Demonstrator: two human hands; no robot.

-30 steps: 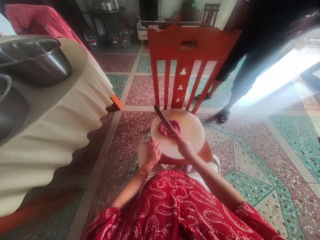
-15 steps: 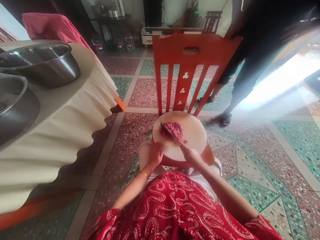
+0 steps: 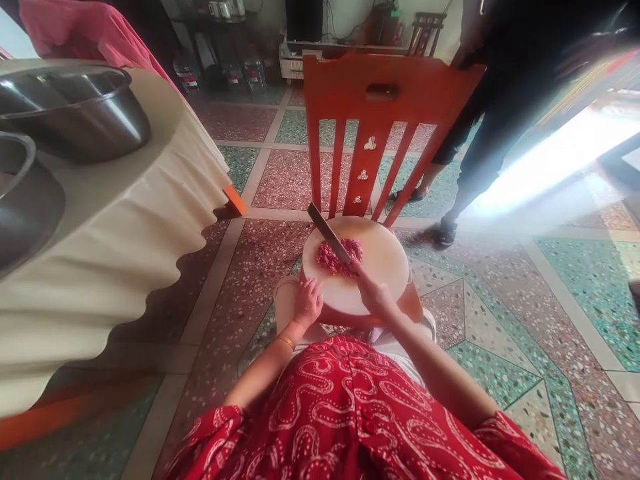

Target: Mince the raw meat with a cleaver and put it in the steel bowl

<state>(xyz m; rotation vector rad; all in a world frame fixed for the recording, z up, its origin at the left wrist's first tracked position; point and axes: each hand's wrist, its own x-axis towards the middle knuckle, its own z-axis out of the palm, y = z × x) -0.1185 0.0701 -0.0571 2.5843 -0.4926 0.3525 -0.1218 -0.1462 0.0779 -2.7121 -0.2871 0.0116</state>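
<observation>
My right hand (image 3: 375, 293) is closed round the handle of a kitchen knife (image 3: 327, 230). Its blade slants up to the left, raised over a patch of minced meat (image 3: 340, 257). The pinkish-red mince lies spread on a round, pale cutting board (image 3: 385, 257), left of the board's middle. At the board's near left rim, my left hand (image 3: 309, 301) holds the edge with curled fingers; the thumb's grip is partly hidden. Under the board is the seat of a red wooden chair (image 3: 333, 70), whose slatted back stands on the far side.
On the left, a cloth-covered table (image 3: 170, 127) bears two metal pots, a larger one (image 3: 110, 120) behind a nearer one (image 3: 35, 200). A person in dark clothes (image 3: 480, 147) stands beyond the chair at right. Several bottles (image 3: 255, 75) stand on the floor at the back.
The knife has lifted from the mince, its blade tip now higher and further left. The mince looks flatter and more spread out. My left hand stays at the board's rim; the view has shifted slightly.
</observation>
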